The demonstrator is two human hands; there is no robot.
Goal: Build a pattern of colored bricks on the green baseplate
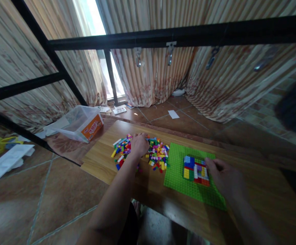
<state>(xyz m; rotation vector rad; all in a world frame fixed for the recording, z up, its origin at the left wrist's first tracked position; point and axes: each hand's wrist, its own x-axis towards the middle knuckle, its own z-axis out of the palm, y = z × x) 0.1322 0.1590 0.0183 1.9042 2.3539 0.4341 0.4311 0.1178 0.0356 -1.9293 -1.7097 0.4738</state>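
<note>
Loose toy bricks (159, 153) of many colours lie in a spread pile on the wooden board. My left hand (139, 144) reaches down into that pile; its fingertips are hidden among the bricks. To the right of the pile lies a green studded baseplate (175, 170). A low rectangular build of coloured bricks (196, 172) sits on it, with blue, red, yellow, white and orange pieces. My right hand (223, 175) is at the build's right edge, its fingers curled together in a pinch. Whatever those fingers hold, if anything, cannot be made out.
A clear plastic bin (82, 124) with an orange label stands on the floor beyond the board's left end. Black metal bars (148, 42) cross above, with clips hanging. Papers (173, 114) lie on the tiles before the striped curtains (148, 78).
</note>
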